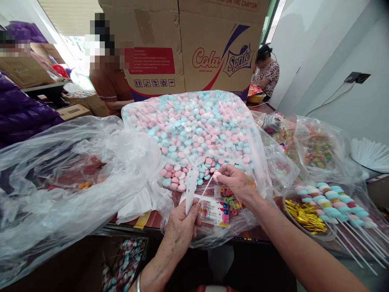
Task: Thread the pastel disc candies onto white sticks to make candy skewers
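Observation:
My left hand (182, 227) is closed around a bundle of white sticks (190, 188) that point upward. From the same hand a single stick (206, 190) slants up to the right. My right hand (237, 183) pinches a pink marshmallow (216, 175) at that stick's tip; whether the tip has gone into it I cannot tell. Behind both hands lies a large clear bag (194, 125) full of pink, blue and white marshmallows, some loose at its mouth. Below my right hand are ring-shaped gummies (233, 205) and a printed label card (215, 213).
Finished candy skewers (336, 202) lie at right beside a bowl (330, 235) of gold twist ties (305, 215). More white sticks (370, 154) stand farther right. Crumpled plastic (75, 211) covers the left. A big carton (188, 48) blocks the back; several people sit beyond.

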`<action>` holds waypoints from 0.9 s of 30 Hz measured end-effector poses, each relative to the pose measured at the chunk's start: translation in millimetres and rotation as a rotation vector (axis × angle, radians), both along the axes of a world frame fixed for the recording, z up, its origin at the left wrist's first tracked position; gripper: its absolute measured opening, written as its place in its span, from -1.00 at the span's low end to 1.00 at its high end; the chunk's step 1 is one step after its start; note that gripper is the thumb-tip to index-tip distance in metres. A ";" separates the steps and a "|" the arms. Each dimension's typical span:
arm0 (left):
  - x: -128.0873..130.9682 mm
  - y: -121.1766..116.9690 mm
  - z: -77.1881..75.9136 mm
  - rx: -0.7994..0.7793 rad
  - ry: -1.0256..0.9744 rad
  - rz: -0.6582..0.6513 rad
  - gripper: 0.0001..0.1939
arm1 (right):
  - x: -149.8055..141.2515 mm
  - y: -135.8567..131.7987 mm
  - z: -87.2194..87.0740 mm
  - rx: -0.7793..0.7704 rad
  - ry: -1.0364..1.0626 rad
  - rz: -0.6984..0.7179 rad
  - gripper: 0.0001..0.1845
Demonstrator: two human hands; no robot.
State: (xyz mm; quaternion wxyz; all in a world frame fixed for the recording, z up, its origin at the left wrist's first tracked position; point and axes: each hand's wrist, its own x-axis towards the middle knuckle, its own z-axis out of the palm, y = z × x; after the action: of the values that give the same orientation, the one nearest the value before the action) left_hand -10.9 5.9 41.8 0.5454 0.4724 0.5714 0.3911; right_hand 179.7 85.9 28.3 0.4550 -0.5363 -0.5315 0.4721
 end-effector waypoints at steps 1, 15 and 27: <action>0.1 0.7 -1.4 -0.003 0.033 -0.017 -0.68 | 4.4 0.1 1.3 -0.057 0.193 -0.007 -0.80; 1.4 5.4 -12.9 0.076 0.162 -0.108 -0.70 | 0.2 -13.7 11.5 -0.154 0.578 0.012 -0.70; 3.1 5.2 -15.0 0.079 0.177 -0.062 -0.72 | -2.4 -15.0 6.5 -0.084 0.544 -0.011 -0.72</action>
State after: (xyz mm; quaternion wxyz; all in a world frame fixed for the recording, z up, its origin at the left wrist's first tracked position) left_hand -7.8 11.2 26.7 0.4856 0.5435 0.5866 0.3531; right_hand 177.4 70.9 34.8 0.5610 -0.4108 -0.3668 0.6181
